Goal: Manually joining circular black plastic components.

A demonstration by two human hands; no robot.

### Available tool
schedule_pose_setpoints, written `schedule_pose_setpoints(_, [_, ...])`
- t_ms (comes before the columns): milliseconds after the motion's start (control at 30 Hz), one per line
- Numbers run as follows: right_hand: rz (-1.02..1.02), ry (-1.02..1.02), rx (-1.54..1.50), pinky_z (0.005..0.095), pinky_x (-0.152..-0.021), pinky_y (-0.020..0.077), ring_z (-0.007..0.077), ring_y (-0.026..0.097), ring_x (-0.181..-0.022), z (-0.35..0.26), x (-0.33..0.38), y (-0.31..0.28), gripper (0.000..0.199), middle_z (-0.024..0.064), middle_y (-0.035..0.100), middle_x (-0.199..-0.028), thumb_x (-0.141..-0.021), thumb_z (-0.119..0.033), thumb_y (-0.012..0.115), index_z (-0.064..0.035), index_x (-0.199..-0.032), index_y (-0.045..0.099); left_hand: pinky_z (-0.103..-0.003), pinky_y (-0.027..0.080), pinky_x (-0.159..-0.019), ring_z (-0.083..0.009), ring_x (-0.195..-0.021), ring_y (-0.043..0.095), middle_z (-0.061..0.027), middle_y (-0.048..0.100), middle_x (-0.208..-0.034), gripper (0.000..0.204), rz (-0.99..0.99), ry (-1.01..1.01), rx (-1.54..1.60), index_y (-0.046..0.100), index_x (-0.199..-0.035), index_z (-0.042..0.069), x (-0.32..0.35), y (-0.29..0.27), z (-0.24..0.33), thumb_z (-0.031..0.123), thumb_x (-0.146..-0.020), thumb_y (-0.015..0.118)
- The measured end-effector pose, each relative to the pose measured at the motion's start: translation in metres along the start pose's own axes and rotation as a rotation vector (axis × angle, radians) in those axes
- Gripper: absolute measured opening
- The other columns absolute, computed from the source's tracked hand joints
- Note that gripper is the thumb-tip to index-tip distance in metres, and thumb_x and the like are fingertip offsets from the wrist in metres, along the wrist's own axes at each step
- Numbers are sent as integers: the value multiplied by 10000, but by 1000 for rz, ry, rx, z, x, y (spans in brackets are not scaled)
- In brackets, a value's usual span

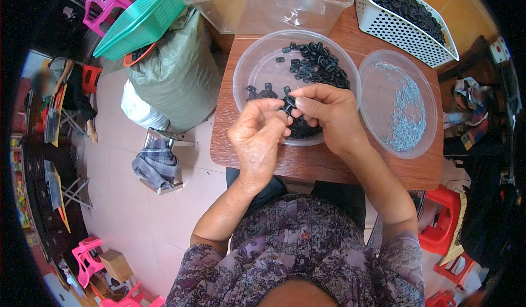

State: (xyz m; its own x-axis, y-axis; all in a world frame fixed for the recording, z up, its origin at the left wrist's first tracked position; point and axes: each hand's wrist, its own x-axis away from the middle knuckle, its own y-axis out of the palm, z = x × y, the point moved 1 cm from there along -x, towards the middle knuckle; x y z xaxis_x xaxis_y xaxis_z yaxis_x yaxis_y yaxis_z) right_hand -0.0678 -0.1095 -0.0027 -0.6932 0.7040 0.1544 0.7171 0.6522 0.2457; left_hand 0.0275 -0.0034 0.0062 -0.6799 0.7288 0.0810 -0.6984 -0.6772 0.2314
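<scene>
Pinched between both hands, over the near part of a round clear plastic tub (257, 48), is a small black plastic part (289, 105). My left hand (258, 134) grips it from the left with thumb and fingers closed. From the right, my right hand (329, 112) holds it between thumb and forefinger. Loose black parts (323, 66) are heaped in the tub behind and beneath my hands. To the right, a shallow round clear tray (378, 115) holds many small silvery screws or pins (408, 115).
The tubs stand on a brown wooden table (233, 137). Behind are a clear rectangular bin (268, 11) and a white perforated basket (402, 33) of black parts. A grey-green sack (175, 77) under a green basket (145, 19) stands left, near a stool with cloth (156, 164).
</scene>
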Motion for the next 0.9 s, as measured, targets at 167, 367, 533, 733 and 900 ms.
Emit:
schedule_pose_setpoints(167, [-6, 91, -178, 187, -481, 367, 64, 501, -547, 2, -2, 1, 122, 38, 617, -671, -771, -80, 643, -5, -868, 651, -170, 420, -503, -64, -573, 533, -61, 610, -731, 170, -7, 7, 7, 560, -939, -35, 0, 0, 0, -67, -779, 511])
schedule_pose_setpoints(367, [-22, 160, -191, 186, -517, 367, 83, 501, -564, 1, -3, 0, 170, 79, 629, -722, -797, -71, 619, 15, -943, 633, -169, 419, -499, -62, -568, 532, -62, 610, -730, 166, -12, 5, 10, 556, -944, -37, -1, -1, 0, -58, -785, 512])
schedule_pose_setpoints(533, [6, 101, -136, 194, -483, 373, 68, 503, -546, 2, -3, 2, 136, 42, 620, -682, -775, -80, 646, 0, -885, 646, -166, 418, -494, -58, -568, 531, -62, 611, -733, 160, -10, 5, -1, 555, -945, -38, -1, -2, -1, -47, -790, 517])
schedule_pose_setpoints(733, [35, -51, 96, 175, -547, 382, 63, 558, -648, -2, 4, 7, 156, 33, 636, -742, -802, -76, 607, -3, -937, 640, -162, 416, -491, -54, -566, 530, -61, 612, -731, 159, -11, -4, 7, 556, -946, -32, -1, -1, 0, -47, -793, 515])
schedule_pose_setpoints(900, [34, -131, 88, 170, -550, 390, 62, 575, -662, -1, 6, 7, 154, 23, 639, -749, -803, -71, 608, -7, -938, 643, -164, 414, -488, -56, -566, 529, -61, 609, -730, 156, 0, 13, 9, 554, -943, -30, 0, 2, -1, -51, -793, 517])
